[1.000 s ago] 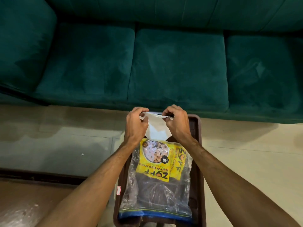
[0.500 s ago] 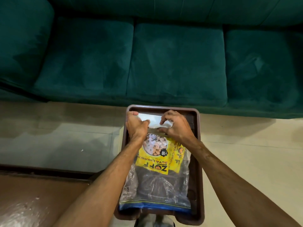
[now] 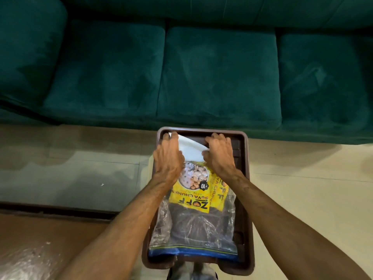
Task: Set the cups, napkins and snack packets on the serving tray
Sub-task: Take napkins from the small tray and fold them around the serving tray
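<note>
Brown moulded plastic makes up the rectangular serving tray (image 3: 201,129), which has a raised rim and rounded corners; both of your hands are over its far end. Between them you hold a white paper napkin (image 3: 189,149), soft, matte and slightly bowed, just above the tray floor.

Your left hand (image 3: 168,158) is curled over the napkin's left edge, with the fingertips reaching the far left corner and the knuckles raised. Your right hand (image 3: 219,156) grips the opposite edge, fingers bent over the top and the thumb pressed in against the paper. Neither hand is spread flat; both are closed around the sheet.

Just behind your wrists, toward your body, a clear crinkled plastic zip bag (image 3: 191,229) with a blue seal strip lies flat in the tray and fills most of it. Inside it, glossy yellow snack packets (image 3: 187,201) printed with black lettering and a round food picture sit at the end nearest your hands, and the napkin's near edge overlaps them. What the darker contents lower in the bag are, you cannot tell.

Beyond your fingertips stands a teal velvet sofa (image 3: 218,77) with three square seat cushions. Pale glossy floor tiles (image 3: 302,199) lie out to either side of your hands, and a brown surface (image 3: 50,239) with a shiny wrinkled film lies beside your left forearm.
</note>
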